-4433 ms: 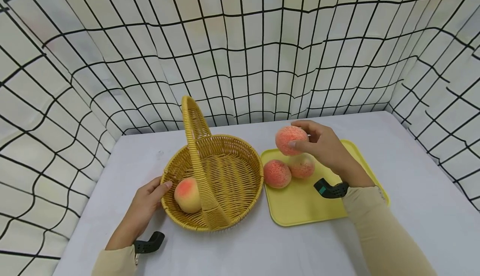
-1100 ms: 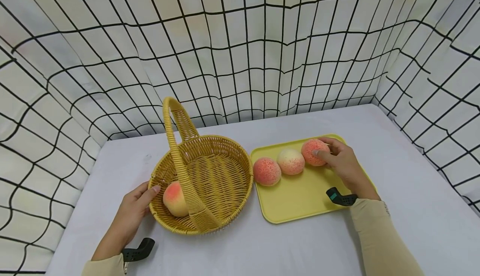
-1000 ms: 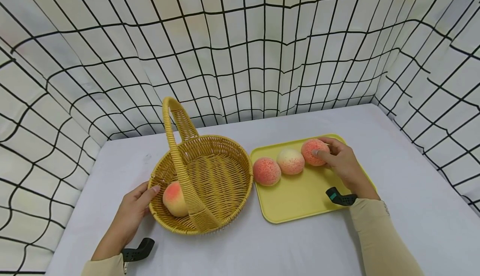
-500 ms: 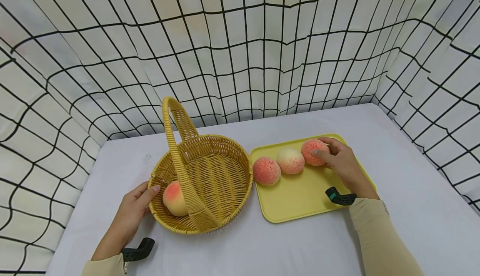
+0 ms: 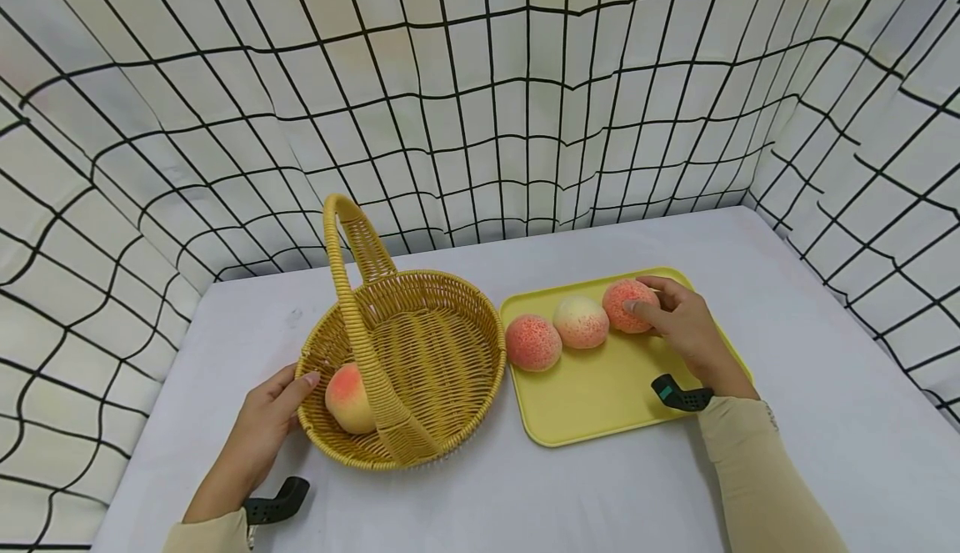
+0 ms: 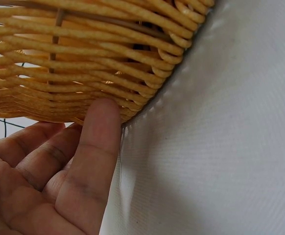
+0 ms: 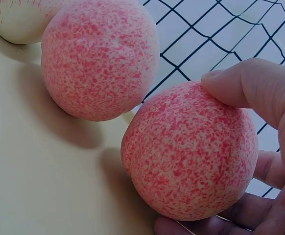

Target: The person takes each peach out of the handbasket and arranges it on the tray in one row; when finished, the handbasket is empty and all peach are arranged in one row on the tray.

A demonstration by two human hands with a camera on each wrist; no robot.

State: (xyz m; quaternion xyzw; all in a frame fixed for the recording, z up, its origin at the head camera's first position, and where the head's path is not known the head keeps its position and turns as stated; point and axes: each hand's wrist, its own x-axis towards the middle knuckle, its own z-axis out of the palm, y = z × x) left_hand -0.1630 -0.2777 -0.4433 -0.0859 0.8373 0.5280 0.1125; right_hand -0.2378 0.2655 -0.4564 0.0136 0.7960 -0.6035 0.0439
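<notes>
Head view high, facing down; wrist close-ups share hands (image 5: 262, 421) (image 5: 681, 321).

A white table (image 5: 480, 503) spread before me across the lower half of the frame, its far edge rising toward the right. Directly on it, left of center, stood a round woven basket (image 5: 450, 353) with a tall arched handle (image 5: 356, 319); just beside it, right of center, lay a shallow yellow tray (image 5: 592, 394).

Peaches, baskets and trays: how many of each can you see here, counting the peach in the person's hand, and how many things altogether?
Peaches: 4
Woven basket: 1
Yellow tray: 1
Total: 6
</notes>
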